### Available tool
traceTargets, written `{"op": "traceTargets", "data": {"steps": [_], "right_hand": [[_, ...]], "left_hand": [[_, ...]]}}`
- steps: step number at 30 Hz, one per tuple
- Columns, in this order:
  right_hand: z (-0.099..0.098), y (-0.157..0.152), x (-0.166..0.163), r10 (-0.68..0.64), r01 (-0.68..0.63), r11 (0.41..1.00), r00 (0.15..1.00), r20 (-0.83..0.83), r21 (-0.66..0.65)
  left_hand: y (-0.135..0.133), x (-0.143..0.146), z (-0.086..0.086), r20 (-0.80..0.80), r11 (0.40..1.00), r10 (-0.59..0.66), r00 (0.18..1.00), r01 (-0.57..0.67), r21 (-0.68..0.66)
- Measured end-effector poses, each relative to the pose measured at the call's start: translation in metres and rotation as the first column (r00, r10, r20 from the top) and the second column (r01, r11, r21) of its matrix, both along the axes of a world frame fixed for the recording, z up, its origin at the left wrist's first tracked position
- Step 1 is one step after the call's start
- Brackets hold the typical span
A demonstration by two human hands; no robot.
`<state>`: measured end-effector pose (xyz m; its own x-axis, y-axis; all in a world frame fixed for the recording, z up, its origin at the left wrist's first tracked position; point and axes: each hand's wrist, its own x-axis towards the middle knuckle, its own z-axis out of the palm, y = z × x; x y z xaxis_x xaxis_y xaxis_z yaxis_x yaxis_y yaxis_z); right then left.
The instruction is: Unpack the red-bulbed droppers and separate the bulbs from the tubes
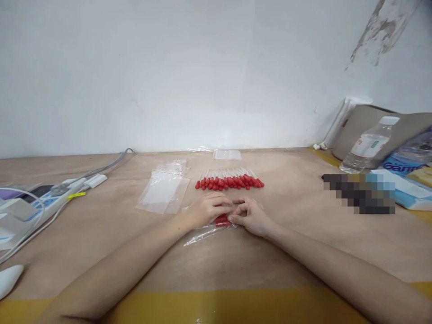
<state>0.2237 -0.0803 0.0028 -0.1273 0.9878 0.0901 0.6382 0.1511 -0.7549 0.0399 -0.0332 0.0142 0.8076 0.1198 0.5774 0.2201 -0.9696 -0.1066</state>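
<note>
My left hand and my right hand meet at the middle of the table, fingers closed on a small clear plastic bag that holds red-bulbed droppers. The bag lies flat on the table and trails toward me and to the left. Just beyond my hands a row of several loose droppers with red bulbs lies on the brown table surface.
A stack of empty clear bags lies left of the droppers, another bag near the wall. Cables and a white device sit at far left. A water bottle, cardboard box and blue packets stand at right.
</note>
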Motion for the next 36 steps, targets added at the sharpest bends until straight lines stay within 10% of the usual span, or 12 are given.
{"op": "traceTargets", "data": {"steps": [19,27,36], "right_hand": [[-0.009,0.001,0.003,0.039,-0.036,0.978,0.999,-0.008,0.206],[-0.004,0.009,0.02,0.204,-0.452,0.609,0.884,0.421,0.652],[-0.003,0.011,0.019,0.158,-0.582,0.528,0.783,0.601,0.619]], "left_hand": [[-0.002,0.0,0.009,-0.231,0.992,0.116,0.966,-0.126,-0.028],[-0.001,-0.002,0.007,-0.19,0.991,0.09,0.978,-0.106,-0.079],[-0.001,-0.001,0.01,-0.232,0.998,0.062,0.971,-0.061,0.011]]}}
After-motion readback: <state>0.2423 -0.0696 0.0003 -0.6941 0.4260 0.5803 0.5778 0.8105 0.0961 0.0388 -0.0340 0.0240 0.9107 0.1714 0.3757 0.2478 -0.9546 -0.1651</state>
